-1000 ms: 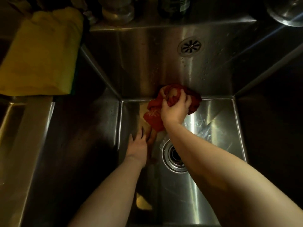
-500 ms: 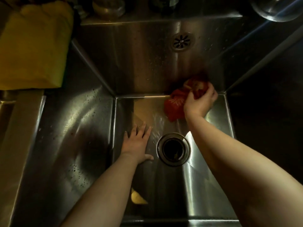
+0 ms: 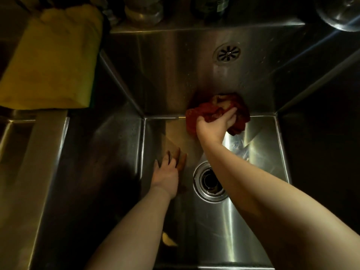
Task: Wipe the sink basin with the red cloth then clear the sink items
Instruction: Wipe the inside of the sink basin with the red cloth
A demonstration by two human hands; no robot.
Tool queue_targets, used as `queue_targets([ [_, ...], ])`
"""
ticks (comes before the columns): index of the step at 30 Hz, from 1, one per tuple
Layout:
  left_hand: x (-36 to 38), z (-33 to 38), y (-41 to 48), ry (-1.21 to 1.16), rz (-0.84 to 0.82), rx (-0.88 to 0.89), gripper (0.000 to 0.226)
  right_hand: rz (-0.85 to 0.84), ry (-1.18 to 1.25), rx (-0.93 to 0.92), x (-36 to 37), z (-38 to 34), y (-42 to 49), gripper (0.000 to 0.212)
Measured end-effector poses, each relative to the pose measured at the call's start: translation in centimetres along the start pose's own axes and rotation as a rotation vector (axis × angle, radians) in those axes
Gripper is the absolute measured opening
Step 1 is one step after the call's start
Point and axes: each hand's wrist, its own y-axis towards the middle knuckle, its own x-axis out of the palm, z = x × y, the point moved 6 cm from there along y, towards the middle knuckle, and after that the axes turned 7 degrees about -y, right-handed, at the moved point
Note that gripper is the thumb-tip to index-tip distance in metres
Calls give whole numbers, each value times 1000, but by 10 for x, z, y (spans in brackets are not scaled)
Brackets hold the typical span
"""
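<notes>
The red cloth is bunched against the foot of the back wall of the steel sink basin. My right hand grips the cloth from the near side, fingers curled into its folds. Flat on the basin floor, left of the drain, lies my left hand with its fingers spread and straight. It holds nothing. The basin floor glistens near the cloth.
A yellow cloth hangs over the sink's left rim. An overflow grate sits in the back wall. Jars and bottles stand on the ledge behind. A metal bowl is at the top right. A small yellowish scrap lies on the near basin floor.
My right hand swung the red cloth right toward the back right corner, then back left along the back wall. My left hand stayed flat beside the drain.
</notes>
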Motion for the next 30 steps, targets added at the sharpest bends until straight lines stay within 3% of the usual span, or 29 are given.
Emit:
queue_targets([
  [8,1,-1,0,-7,0,26,105,0,-211,-148,-10,6,1,91],
  [12,-1,-2,-1,4,18,45,100,-85,-261,-238,-17,6,3,90],
  [14,-6,-5,-2,-23,88,41,95,-137,-275,-276,-26,9,3,84],
  [18,-31,-4,-1,-54,348,56,84,-66,-267,-354,-62,18,6,46],
  [22,-63,25,14,56,510,231,80,-57,-555,-404,-82,39,8,47],
  [25,-78,55,35,223,503,372,80,-157,-921,-392,-85,59,11,54],
  [27,-83,70,51,344,478,382,81,-258,-1082,-375,-83,70,14,58],
  [30,-92,79,70,472,444,321,79,-344,-1094,-324,-81,79,21,61],
])
